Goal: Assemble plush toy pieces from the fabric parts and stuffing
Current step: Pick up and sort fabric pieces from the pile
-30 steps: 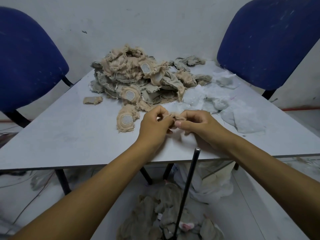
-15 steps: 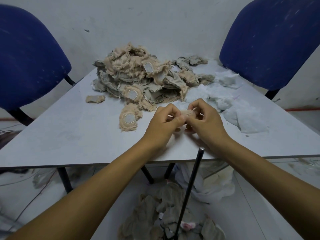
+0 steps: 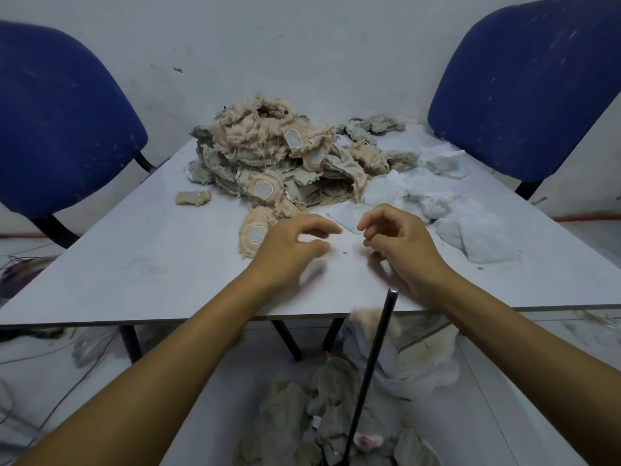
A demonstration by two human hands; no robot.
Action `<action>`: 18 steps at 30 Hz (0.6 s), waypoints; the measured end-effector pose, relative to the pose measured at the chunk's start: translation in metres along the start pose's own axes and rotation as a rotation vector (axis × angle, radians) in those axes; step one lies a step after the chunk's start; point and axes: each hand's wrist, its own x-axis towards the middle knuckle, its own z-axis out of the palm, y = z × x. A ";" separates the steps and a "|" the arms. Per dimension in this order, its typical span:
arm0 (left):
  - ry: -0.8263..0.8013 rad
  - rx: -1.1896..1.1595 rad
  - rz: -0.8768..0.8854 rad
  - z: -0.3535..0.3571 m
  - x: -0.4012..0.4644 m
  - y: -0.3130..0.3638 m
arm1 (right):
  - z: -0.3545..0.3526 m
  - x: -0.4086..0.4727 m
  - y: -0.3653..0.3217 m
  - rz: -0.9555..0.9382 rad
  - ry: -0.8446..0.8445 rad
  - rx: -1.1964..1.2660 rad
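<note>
Both hands hover over the near middle of the white counter (image 3: pixel 141 264), apart from each other, neither holding anything. Left hand (image 3: pixel 289 247) has fingers loosely curled and spread, empty. Right hand (image 3: pixel 400 242) the same, fingers relaxed and slightly bent, empty.

Pile of beige and grey fabric pieces (image 3: pixel 285 159) sits at the far middle of the counter, several showing pale oval patches. One round beige piece with a patch (image 3: pixel 255 232) lies just beside the left hand, on its far-left side. A small beige scrap (image 3: pixel 194 198) lies alone left of the pile. White stuffing (image 3: pixel 470 227) is spread on the right side of the counter, past the right hand.

Dark rod (image 3: pixel 369 375) leans up from the floor to the near counter edge. A blurred beige bit (image 3: pixel 366 316) shows just below that edge by the rod. More plush pieces (image 3: pixel 322 415) lie heaped on the floor below. Blue chair left (image 3: pixel 60 122), blue chair right (image 3: pixel 524 92).
</note>
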 end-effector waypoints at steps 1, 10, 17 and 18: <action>0.179 0.225 0.027 -0.002 -0.002 -0.005 | 0.000 0.000 0.000 -0.004 -0.011 -0.027; 0.226 0.548 -0.001 -0.018 -0.013 -0.023 | 0.003 -0.011 -0.002 -0.063 -0.072 -0.219; 0.083 0.113 0.020 0.007 -0.010 -0.011 | 0.005 -0.012 -0.004 -0.245 -0.223 -0.347; 0.100 0.065 0.004 0.006 -0.008 -0.011 | 0.005 -0.011 -0.004 -0.250 -0.234 -0.348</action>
